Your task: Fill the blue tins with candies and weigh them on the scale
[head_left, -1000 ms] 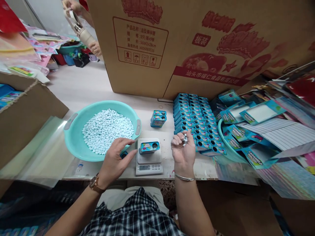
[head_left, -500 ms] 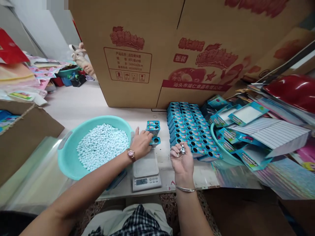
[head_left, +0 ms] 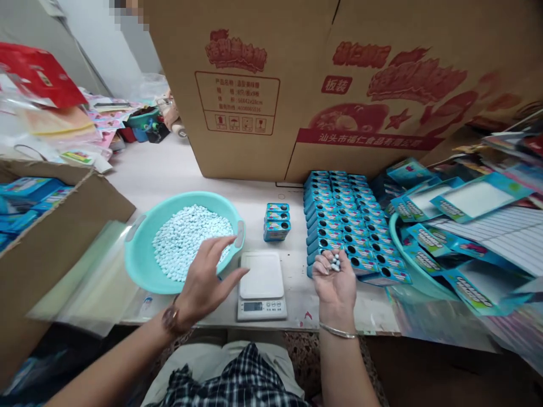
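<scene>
My left hand (head_left: 210, 277) is open with its fingers spread, above the front right rim of a turquoise basin (head_left: 138, 265). Pale blue candies (head_left: 186, 237) are heaped in the basin. Several of the same candies (head_left: 335, 262) rest in my right hand (head_left: 335, 285), palm up with fingers curled round them. Between the hands lies a white kitchen scale (head_left: 262, 277) with a bare pan. Behind it, a short row of small blue boxes (head_left: 277, 226) stands on the table. My right hand is just in front of a large block of similar boxes (head_left: 339, 220).
A big cardboard carton (head_left: 241, 152) stands along the back. On the right, a second basin (head_left: 396, 237) is piled with flat blue packaging (head_left: 470, 282). An open cardboard box (head_left: 97, 198) with blue packs is at the left, beside clear plastic sheets (head_left: 97, 282). Another person's hand (head_left: 169, 110) shows behind the carton.
My left hand has let go of a blue box, now in line with the other small boxes, and moved left and nearer me. The right hand still holds candies. The view has shifted.
</scene>
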Demonstrator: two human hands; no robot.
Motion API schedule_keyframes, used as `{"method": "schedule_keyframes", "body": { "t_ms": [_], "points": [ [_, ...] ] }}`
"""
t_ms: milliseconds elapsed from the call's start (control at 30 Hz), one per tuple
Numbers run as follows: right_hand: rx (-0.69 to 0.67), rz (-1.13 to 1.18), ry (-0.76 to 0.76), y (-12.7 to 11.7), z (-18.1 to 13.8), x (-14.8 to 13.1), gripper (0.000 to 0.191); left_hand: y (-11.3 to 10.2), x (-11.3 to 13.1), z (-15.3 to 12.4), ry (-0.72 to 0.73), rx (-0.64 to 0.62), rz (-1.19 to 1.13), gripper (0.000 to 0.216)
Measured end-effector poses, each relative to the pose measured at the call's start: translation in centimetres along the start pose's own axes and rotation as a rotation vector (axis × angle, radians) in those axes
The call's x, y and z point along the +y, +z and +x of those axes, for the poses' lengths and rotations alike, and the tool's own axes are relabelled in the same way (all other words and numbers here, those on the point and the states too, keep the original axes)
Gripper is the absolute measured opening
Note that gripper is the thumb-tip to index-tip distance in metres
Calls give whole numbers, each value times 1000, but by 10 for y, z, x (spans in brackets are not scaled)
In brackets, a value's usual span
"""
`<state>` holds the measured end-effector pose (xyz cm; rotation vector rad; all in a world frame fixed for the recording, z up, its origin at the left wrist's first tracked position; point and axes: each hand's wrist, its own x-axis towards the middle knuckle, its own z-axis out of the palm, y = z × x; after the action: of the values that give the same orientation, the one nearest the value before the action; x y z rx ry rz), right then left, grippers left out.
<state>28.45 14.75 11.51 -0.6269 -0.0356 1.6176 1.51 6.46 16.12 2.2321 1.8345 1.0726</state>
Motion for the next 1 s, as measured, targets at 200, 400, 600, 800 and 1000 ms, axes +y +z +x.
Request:
{"method": "schedule_keyframes", "body": {
  "t_ms": [200,400,600,800,1000],
  "points": [
    [47,-50,75,5,5,24,18,-2,-17,-134,-269,149,89,52],
    [64,-63,138,18,-7,47,14,28,-30,-151,-360,218,78,51],
    [48,-108,148,14,-19,49,18,28,-41,-154,-378,117,35,45],
    [93,-111,99,8,-17,39,18,-2,-22,-138,-363,85,-156,35],
    [62,-79,97,4,-9,33,21,11,1,-78,-217,-36,-330,36]
  ]
}}
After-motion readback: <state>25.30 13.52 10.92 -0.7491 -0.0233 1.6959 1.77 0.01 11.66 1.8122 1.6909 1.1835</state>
